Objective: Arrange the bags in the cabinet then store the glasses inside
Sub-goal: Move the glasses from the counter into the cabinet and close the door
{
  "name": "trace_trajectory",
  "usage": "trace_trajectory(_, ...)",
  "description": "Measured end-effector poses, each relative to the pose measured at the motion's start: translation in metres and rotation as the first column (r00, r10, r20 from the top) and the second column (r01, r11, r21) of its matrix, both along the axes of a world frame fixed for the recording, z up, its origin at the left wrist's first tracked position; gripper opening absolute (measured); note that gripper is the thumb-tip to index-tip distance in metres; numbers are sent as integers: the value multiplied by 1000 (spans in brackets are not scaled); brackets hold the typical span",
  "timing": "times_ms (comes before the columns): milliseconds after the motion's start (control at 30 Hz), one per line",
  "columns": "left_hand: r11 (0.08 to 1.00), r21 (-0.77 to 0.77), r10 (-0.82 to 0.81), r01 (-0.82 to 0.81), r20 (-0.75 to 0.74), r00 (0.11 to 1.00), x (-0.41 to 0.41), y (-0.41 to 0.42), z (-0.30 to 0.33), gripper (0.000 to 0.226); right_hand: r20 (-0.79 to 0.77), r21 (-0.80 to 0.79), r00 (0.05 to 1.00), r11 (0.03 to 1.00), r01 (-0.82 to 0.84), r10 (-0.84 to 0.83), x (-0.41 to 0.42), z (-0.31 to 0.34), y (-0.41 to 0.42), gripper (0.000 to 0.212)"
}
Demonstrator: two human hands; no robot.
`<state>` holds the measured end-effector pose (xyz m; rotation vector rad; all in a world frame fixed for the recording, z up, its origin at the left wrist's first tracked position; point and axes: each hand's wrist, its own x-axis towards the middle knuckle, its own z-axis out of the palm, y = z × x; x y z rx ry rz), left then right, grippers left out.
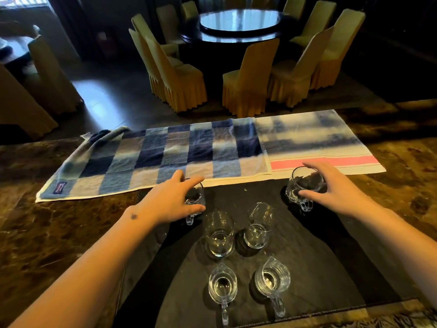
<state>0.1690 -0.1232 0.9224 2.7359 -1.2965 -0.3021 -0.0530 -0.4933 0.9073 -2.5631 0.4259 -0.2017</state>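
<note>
Several small clear glass pitchers with handles stand on a black mat (pixel 326 263) on a brown marble counter. My left hand (pixel 169 201) wraps around the left pitcher (pixel 195 200) from above, thumb and fingers on its rim and side. My right hand (pixel 335 185) grips the right pitcher (pixel 303 185) by its rim and side. Both pitchers rest on the mat. Between my arms stand a middle pair (pixel 220 235) (pixel 259 227) and a near pair (pixel 222 286) (pixel 273 280). No bags or cabinet are in view.
A blue checked towel (pixel 151 152) and a white towel with a pink stripe (pixel 324 147) lie across the far side of the counter (pixel 47 233). Beyond it, yellow-covered chairs (pixel 246 81) ring a dark round table (pixel 238 22).
</note>
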Motion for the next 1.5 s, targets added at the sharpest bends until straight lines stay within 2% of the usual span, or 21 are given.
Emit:
trace_trajectory(133, 988, -151, -17, -25, -267, 963, 2, 12, -9, 90, -12, 60, 999, 997, -40, 41, 5, -2, 0, 85)
trace_trajectory(267, 948, -286, 24, -137, -366, 930, 2, 14, -14, 93, -25, 111, 998, 992, -56, 60, 9, -4, -2, 80)
trace_trajectory(367, 927, -319, 55, -199, -407, 912, 2, 13, -16, 87, -38, 117, 998, 992, -38, 42, 11, -7, -4, 82)
trace_trajectory(633, 903, -362, 86, -233, -378, 922, -1, 7, -18, 82, -27, 204, 1000, 979, 1, 4, 23, -6, 7, 77)
trace_trajectory(1133, 912, -387, -9, -132, -342, 940, -13, -38, -9, 81, -18, 245, 970, 941, -233, 244, 89, -1, 62, 78)
trace_trajectory(1367, 925, -349, 16, -149, -356, 934, -12, -51, -9, 81, -39, 231, 961, 938, -257, 273, 107, -11, 78, 83)
trace_trajectory(1500, 901, -399, -4, -171, -400, 917, -14, -48, -17, 81, -9, 253, 965, 934, -253, 264, 102, -19, 78, 81)
